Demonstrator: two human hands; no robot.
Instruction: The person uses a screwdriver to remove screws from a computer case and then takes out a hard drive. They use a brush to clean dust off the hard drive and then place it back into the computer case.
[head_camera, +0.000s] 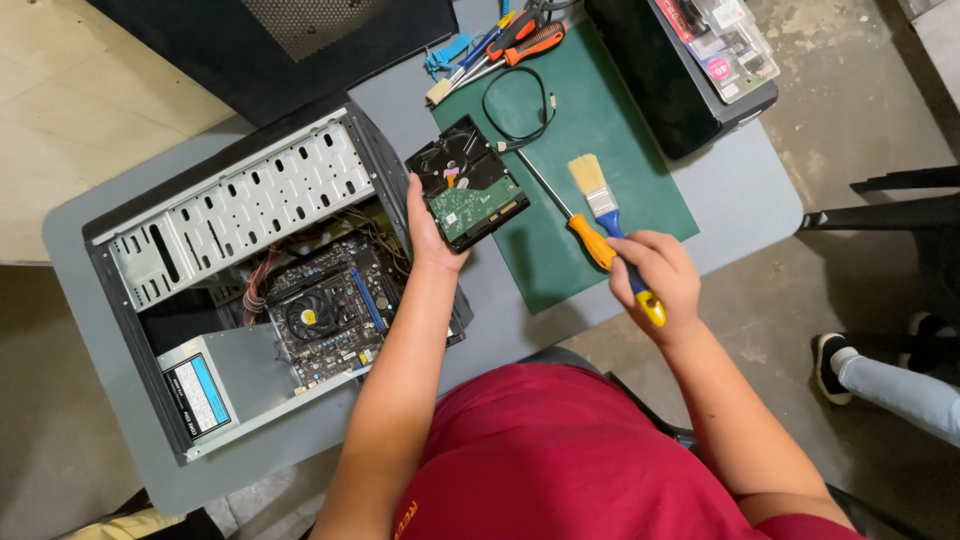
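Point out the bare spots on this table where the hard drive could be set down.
Free: the green mat right of the paintbrush, and the grey table strip beyond it. Also bare table between the open computer case and the mat's near edge. Crowded: the mat's far corner, with a cable and hand tools.

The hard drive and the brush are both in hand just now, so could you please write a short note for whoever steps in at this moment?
Left hand: holds the black rectangular hard drive, green circuit board up, over the grey table beside the open black computer case.
Right hand: grips the blue-and-yellow-handled paintbrush, bristles pointing away, above the green mat.
Orange-handled screwdriver lies on the mat.
Done: drive is out of the case, side panel off.
Left: brush is apart from the drive; no brushing contact is visible.
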